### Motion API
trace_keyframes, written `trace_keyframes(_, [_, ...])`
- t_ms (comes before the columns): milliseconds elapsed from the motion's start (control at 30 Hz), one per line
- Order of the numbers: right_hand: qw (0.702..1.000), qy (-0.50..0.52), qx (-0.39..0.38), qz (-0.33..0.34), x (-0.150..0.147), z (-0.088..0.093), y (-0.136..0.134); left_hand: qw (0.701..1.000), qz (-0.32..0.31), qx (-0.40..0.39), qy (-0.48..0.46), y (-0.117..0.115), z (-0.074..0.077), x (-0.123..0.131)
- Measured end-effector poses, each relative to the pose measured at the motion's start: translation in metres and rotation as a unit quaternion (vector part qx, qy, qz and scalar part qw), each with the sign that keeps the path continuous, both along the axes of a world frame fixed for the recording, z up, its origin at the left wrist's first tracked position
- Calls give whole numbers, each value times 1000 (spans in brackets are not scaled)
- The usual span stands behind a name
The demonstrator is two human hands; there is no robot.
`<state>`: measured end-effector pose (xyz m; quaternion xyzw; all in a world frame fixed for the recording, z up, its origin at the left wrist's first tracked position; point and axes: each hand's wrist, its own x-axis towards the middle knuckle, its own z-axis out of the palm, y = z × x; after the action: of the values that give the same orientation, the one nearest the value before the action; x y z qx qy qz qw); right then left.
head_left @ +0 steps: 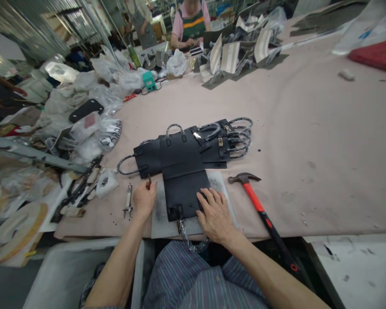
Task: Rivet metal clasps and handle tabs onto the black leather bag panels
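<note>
My left hand (144, 197) is closed in a fist around a small dark rod-like tool (149, 182), whose upper end sticks up above the fingers. Flat on the lower part of a black leather bag panel (184, 191) lies my right hand (215, 213), fingers apart. That panel has a plastic-wrapped handle at each end and a fold across it. Under its lower half is a pale slab (158, 223). A pair of metal dividers (128, 198) lies left of my left hand. To the right of my right hand is a claw hammer (255, 199) with a red and black handle.
More black bag panels (212, 150) with wrapped handles lie just beyond. Plastic bags (99, 81) and tools crowd the left side. A pile of grey pieces (230, 58) is at the back, near a person (193, 25). A grey bin (67, 266) stands below left.
</note>
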<state>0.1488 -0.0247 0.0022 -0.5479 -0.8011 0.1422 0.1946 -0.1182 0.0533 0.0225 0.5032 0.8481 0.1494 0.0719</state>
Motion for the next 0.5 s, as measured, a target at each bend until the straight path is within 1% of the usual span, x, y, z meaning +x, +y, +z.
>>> trace_keyframes(67, [1000,-2,-6,2,1,-1,0,997,11,-60,42,5,-3,-11])
trace_keyframes(133, [1000,-10,-11,5,2,-2,0,994,2,-80,69,6,-4,-9])
trace_keyframes(200, [1000,-16,-10,7,3,-3,0,995,-27,-55,83,5,-3,0])
trace_keyframes(267, [1000,-17,1,5,2,-4,0,996,-66,-11,65,7,-2,15])
trace_keyframes(300, [1000,-15,12,3,2,-6,-1,996,-78,8,34,11,-2,23])
trace_keyframes(367, [999,-11,41,0,2,-9,-2,993,-63,38,-88,22,-2,38])
trace_keyframes(433, [997,-9,72,4,2,-14,-2,974,-14,59,-219,36,-1,49])
trace_keyframes(500, [995,-12,97,12,3,-19,-2,950,43,77,-300,49,3,55])
